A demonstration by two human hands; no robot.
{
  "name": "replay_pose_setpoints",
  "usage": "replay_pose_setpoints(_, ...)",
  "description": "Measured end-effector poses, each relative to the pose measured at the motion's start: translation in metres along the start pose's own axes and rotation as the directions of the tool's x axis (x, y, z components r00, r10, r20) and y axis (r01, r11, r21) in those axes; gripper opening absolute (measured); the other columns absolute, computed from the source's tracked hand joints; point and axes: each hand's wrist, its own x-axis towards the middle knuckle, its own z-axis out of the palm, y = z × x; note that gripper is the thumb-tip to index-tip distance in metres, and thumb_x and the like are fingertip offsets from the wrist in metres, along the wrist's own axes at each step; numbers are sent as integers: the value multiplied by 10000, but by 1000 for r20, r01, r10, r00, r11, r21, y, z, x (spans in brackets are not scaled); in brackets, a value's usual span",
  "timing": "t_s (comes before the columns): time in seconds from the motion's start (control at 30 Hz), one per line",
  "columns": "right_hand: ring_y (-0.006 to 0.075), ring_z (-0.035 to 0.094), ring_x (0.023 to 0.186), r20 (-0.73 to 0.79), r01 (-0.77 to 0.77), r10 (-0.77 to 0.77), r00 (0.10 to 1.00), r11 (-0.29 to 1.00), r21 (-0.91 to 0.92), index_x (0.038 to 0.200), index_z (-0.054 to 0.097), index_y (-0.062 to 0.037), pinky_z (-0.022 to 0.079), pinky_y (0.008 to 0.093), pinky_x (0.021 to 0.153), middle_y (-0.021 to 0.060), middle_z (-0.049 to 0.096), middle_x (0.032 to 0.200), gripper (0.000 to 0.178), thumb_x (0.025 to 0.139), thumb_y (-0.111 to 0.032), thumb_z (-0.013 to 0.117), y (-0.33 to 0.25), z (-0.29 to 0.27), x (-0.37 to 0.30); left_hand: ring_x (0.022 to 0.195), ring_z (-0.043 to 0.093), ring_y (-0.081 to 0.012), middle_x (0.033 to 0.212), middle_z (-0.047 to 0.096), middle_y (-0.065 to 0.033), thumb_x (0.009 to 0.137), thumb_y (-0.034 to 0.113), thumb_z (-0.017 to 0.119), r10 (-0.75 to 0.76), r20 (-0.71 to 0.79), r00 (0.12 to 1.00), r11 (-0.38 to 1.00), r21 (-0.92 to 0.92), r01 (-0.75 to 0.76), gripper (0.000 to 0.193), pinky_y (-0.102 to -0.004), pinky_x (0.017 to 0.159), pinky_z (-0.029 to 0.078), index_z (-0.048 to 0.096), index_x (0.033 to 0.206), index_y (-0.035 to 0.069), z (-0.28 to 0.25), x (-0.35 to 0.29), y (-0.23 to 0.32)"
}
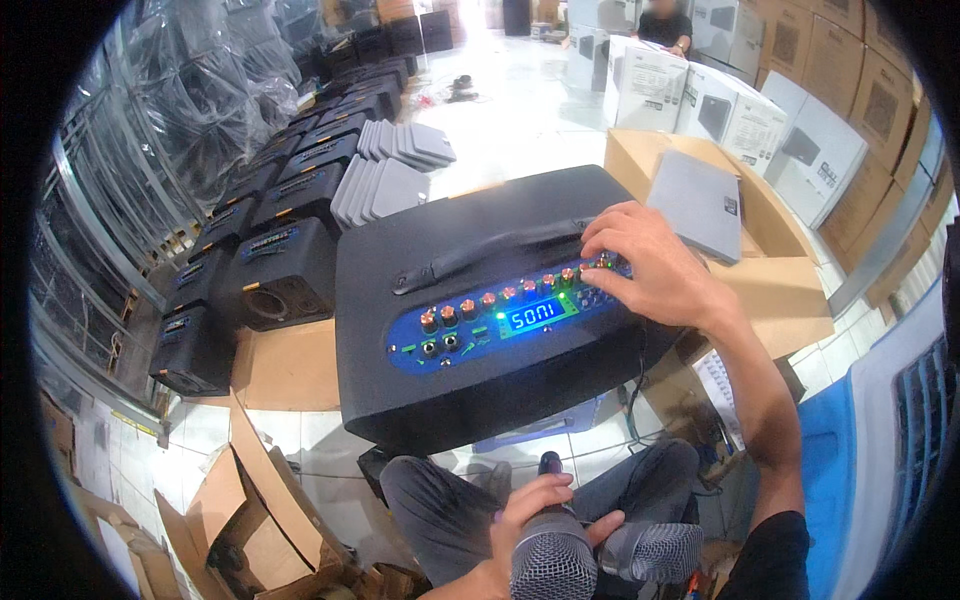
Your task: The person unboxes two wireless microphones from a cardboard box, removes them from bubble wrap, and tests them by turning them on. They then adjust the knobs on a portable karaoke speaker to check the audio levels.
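A black portable speaker point(510, 215) stands in front of my knees, with a strap handle point(500, 258) along its top. Its blue control panel point(410, 330) carries a row of copper-coloured knobs and a lit blue display point(532, 315). My right hand point(655, 265) reaches over the panel's right end, thumb and fingers closed around a knob there; the fingers partly hide it. Down at my lap, my left hand point(540, 505) grips two microphones, one with a mesh head point(553, 565) toward me and another mesh head point(655, 552) pointing right.
Rows of black speakers point(290, 270) and stacked grey panels point(385, 190) line the left. An open carton point(275, 500) sits at lower left. Beyond the speaker's right side is a cardboard box point(770, 285) with a grey panel point(700, 200). A person point(665, 25) is among white boxes point(650, 85) behind.
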Motion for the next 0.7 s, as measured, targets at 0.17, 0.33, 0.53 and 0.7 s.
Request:
replay_pose_setpoints(0.17,306,532,1162,118,-25,26,993,1000,-17,928,701,-24,390,432,1039,134,656,1056,160,852,-164,705,1,-2,6,1069,630,-318,1154,557,-133,686,106,930,405,-43,914,912,-53,-406,626,-438,901,520,587,1200,7,9,2,-18)
replay_pose_setpoints(0.33,309,540,1142,138,-81,84,987,996,-22,924,711,-18,398,432,1026,156,657,1058,154,854,-154,694,-2,0,5,1037,636,-304,1127,572,-131,679,65,923,326,-65,943,937,-110,-332,600,-422,889,526,586,1172,4,16,2,-27)
replay_pose_setpoints(0.53,316,578,1035,130,-161,158,979,987,13,923,724,1,424,425,960,161,684,958,177,862,-160,689,-7,0,5,1040,631,-307,1157,550,-139,706,75,912,372,-67,926,923,-83,-376,525,-418,862,524,620,1137,4,21,9,-26)
replay_pose_setpoints(0.7,310,584,1010,89,-206,205,975,979,-3,893,720,1,427,416,947,150,689,928,192,867,-187,687,-10,5,4,1041,626,-306,1167,533,-133,714,68,905,382,-27,924,920,-89,-383,433,-414,834,522,670,1074,11,21,10,-26)
